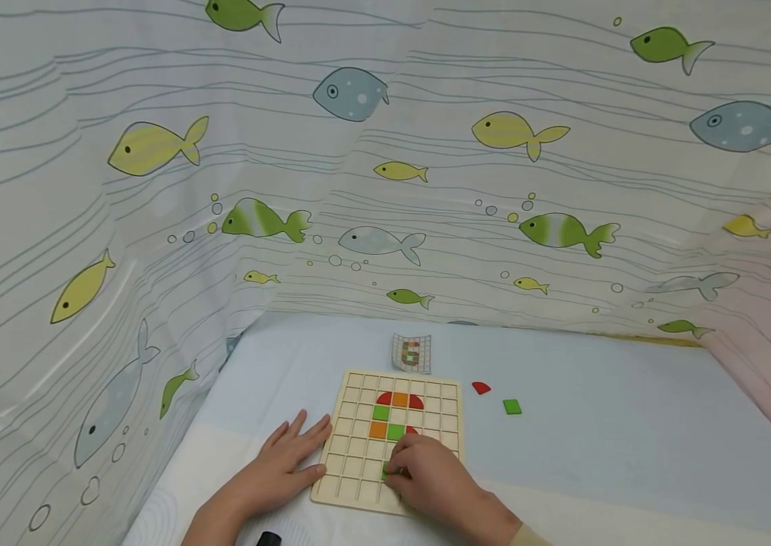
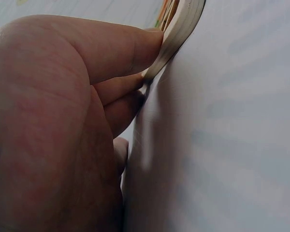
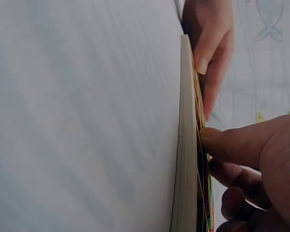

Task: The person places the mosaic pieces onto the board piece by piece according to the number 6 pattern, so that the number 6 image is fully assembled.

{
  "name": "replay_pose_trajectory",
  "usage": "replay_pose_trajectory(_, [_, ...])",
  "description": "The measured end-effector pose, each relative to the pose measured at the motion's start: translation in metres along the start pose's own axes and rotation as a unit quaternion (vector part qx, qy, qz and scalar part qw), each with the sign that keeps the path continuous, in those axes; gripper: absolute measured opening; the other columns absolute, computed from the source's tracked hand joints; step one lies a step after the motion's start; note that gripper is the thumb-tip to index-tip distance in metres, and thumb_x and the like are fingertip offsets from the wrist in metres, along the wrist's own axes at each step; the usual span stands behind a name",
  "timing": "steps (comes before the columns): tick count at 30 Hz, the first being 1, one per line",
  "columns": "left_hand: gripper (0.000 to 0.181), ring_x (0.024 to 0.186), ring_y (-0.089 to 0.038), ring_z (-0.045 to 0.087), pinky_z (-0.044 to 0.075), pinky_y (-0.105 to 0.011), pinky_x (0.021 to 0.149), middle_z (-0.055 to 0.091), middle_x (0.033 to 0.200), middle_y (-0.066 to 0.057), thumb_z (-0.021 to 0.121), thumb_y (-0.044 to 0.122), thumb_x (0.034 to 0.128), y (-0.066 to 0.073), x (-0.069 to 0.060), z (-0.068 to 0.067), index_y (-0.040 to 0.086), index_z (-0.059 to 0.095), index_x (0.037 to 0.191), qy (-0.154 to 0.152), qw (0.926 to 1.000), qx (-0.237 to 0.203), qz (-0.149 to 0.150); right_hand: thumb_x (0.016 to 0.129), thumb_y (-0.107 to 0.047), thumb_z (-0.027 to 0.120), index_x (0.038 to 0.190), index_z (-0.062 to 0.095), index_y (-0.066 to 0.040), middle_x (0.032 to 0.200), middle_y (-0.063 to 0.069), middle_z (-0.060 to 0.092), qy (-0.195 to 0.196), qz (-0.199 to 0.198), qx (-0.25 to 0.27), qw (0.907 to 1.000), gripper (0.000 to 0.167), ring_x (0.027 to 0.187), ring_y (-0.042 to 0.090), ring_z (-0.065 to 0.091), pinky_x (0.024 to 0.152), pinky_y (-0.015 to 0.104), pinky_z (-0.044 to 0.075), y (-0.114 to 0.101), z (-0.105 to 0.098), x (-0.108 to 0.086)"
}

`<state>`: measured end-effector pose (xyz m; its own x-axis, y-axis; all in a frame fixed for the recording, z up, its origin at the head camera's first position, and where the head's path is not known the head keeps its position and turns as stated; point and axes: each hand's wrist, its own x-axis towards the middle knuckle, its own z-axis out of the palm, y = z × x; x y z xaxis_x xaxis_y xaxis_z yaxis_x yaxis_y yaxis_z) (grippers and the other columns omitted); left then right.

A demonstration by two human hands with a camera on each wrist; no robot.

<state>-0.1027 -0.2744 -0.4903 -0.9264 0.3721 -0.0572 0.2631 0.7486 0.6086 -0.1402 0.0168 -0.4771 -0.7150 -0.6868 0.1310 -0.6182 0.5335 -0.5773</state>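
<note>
A wooden grid board (image 1: 351, 447) lies on the cloth, with red, orange and green pieces set in some of its squares. My left hand (image 1: 276, 466) rests at the board's left edge, fingers spread, its thumb (image 2: 145, 48) touching the side. Over the lower middle of the grid, my right hand (image 1: 436, 474) pinches a green piece (image 1: 386, 470) at the board's surface; the fingers mostly hide it. Above that hand sit a green square (image 1: 396, 432) and a partly covered red piece (image 1: 412, 430).
Behind the board lies a small pattern card (image 1: 411, 353) with a coloured figure on a grid. To the right are a loose red quarter-round piece (image 1: 481, 387) and a loose green square piece (image 1: 512, 407). A black object (image 1: 268, 538) shows at the bottom edge. Fish-printed sheets (image 1: 385, 205) surround the surface.
</note>
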Motion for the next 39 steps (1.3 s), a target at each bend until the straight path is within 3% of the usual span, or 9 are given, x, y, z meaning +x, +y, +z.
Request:
replay_pose_trajectory(7, [0.063,0.149,-0.039,0.005,0.001,-0.057,0.114,0.028,0.160,-0.004,0.058,0.037,0.0991,0.001,0.000,0.000,0.007,0.040,0.151,-0.004,1.0000,-0.006,-0.002,0.085,-0.016,0.078,0.094,0.081,-0.016,0.090,-0.018,0.059,0.002,-0.009,-0.002,1.0000,0.009,0.082,-0.003,0.055,0.072,0.017,0.049,0.001,0.000,-0.002])
replay_pose_trajectory(14, [0.062,0.149,-0.039,0.005,0.001,-0.057,0.114,0.028,0.160,-0.004,0.058,0.037,0.0991,0.001,0.000,0.000,0.007,0.041,0.151,-0.002,1.0000,-0.007,-0.002,0.087,-0.018,0.076,0.107,0.079,-0.016,0.090,-0.018,0.061,-0.012,0.004,0.012,0.9999,0.020,0.075,-0.001,0.051,0.065,0.016,0.046,0.002,-0.004,-0.005])
replay_pose_trajectory(18, [0.062,0.149,-0.039,0.006,0.001,-0.057,0.115,0.028,0.160,-0.004,0.058,0.037,0.0990,0.001,0.000,0.000,0.008,0.041,0.151,-0.002,1.0000,-0.002,-0.003,0.088,-0.017,0.076,0.109,0.078,-0.015,0.097,-0.015,0.066,0.006,-0.001,0.011,0.9999,0.022,0.082,0.001,0.055,0.072,0.019,0.049,0.005,-0.009,-0.007])
replay_pose_trajectory(25, [0.063,0.149,-0.037,0.006,0.001,-0.055,0.115,0.028,0.160,-0.002,0.058,0.038,0.0990,0.002,0.000,-0.001,0.008,0.040,0.151,-0.002,1.0000,-0.001,-0.007,0.089,-0.022,0.075,0.113,0.077,-0.016,0.102,-0.013,0.066,0.006,0.042,0.015,0.9990,0.024,0.081,0.002,0.057,0.071,0.021,0.051,0.015,-0.018,-0.009])
replay_pose_trajectory(32, [0.063,0.149,-0.037,0.005,0.000,-0.055,0.115,0.028,0.160,-0.002,0.058,0.038,0.0987,0.002,0.001,-0.001,0.009,0.040,0.152,-0.004,0.9999,-0.002,-0.010,0.089,-0.017,0.072,0.113,0.076,-0.015,0.104,-0.011,0.068,0.027,0.055,0.011,0.9981,0.025,0.092,0.007,0.061,0.080,0.029,0.054,0.026,-0.030,-0.014])
replay_pose_trajectory(39, [0.062,0.149,-0.038,0.006,0.001,-0.055,0.115,0.029,0.160,-0.002,0.059,0.036,0.0986,0.003,0.001,0.000,0.008,0.041,0.151,-0.001,0.9999,-0.002,-0.010,0.088,-0.021,0.075,0.114,0.075,-0.016,0.105,-0.010,0.068,0.054,0.098,-0.011,0.9936,0.026,0.080,0.006,0.056,0.068,0.024,0.050,0.043,-0.045,-0.017])
